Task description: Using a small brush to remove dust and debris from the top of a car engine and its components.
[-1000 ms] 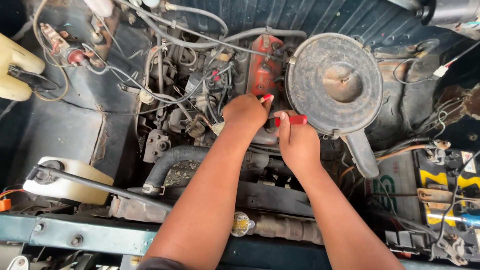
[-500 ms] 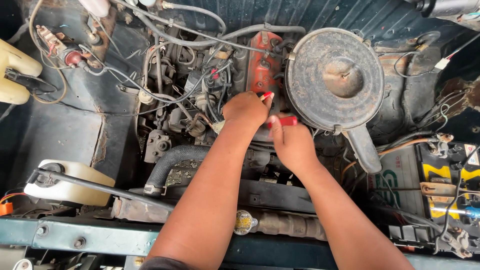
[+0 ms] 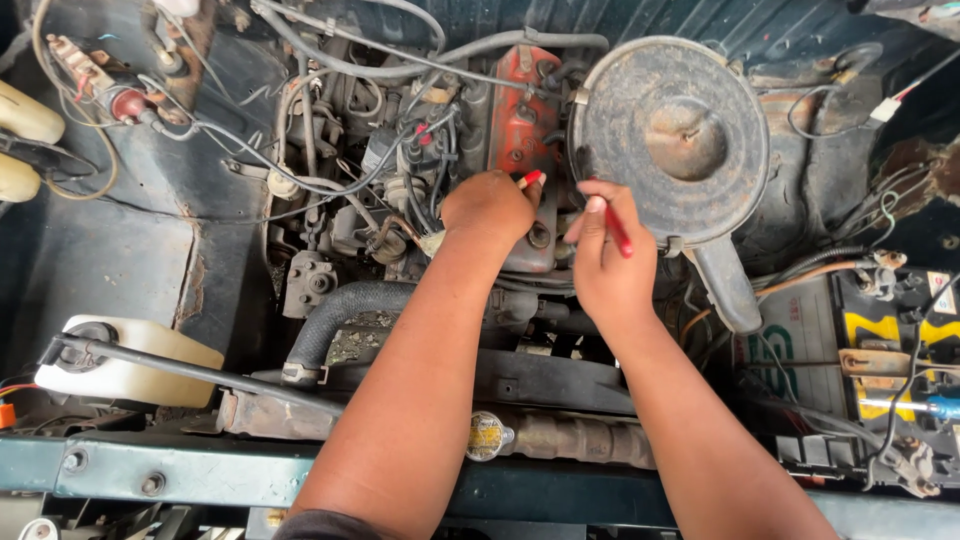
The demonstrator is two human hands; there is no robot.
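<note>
I look down into an open car engine bay. My left hand (image 3: 490, 208) is closed on one red handle (image 3: 530, 179) of a tool over the red valve cover (image 3: 522, 110). My right hand (image 3: 605, 265) grips the other red handle (image 3: 618, 231) next to the round, dusty air cleaner housing (image 3: 672, 138). The tool's working end is hidden under my hands, so I cannot tell what it touches. Both forearms reach in from the bottom of the view.
A black radiator hose (image 3: 345, 310) curves at the left of my left arm. A white fluid reservoir (image 3: 125, 360) sits lower left, a battery (image 3: 880, 340) with cables at the right. Several wires cross the engine's left side. A radiator cap (image 3: 487, 436) lies near the front crossmember.
The two red handles have spread apart, and the one in my right hand has swung from level to steeply tilted. My right hand shifted up toward the air cleaner.
</note>
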